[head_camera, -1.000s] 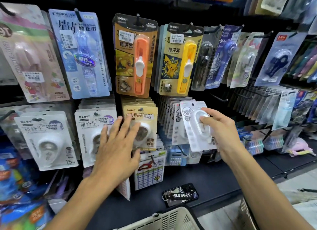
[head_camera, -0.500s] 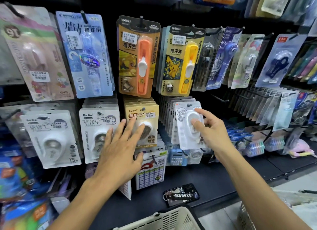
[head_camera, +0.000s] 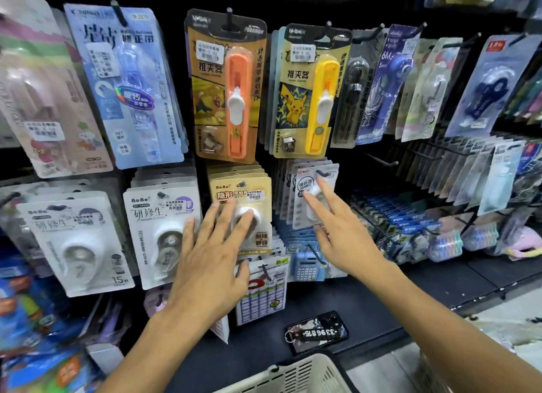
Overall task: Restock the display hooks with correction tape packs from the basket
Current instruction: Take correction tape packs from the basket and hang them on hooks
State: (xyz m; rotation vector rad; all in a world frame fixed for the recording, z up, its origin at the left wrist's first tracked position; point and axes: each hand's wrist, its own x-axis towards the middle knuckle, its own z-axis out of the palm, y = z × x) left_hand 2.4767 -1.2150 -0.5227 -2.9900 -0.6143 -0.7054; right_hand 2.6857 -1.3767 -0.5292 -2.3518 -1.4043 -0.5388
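The person's left hand (head_camera: 211, 263) lies flat with its fingers spread and straight against the tan-carded correction tape pack (head_camera: 243, 208) at the front of a stack hanging on the middle hook of the lower row, the fingertips resting on the clear blister over the white dispenser; it grips nothing. The right hand (head_camera: 343, 234) reaches to the next hook on the right, where the white-carded correction tape pack (head_camera: 311, 199) hangs at the front of its own row of like packs; the index and middle fingers are stretched out straight and press on the face of that pack, while the other fingers curl loosely below, and nothing is pinched between them. To the left of the tan stack hangs a white and grey blister-carded tape pack with a purple corner (head_camera: 159, 231), its right edge partly behind the left hand. Above, an orange push-clip dispenser on a brown card (head_camera: 228, 87) and a yellow one on a card with a cartoon figure (head_camera: 311, 90) hang side by side. On the black shelf (head_camera: 366, 299) below lies a dark phone with a number tag (head_camera: 316, 332), and the rim of a cream slatted plastic basket (head_camera: 293, 375) shows at the bottom edge between the two forearms.
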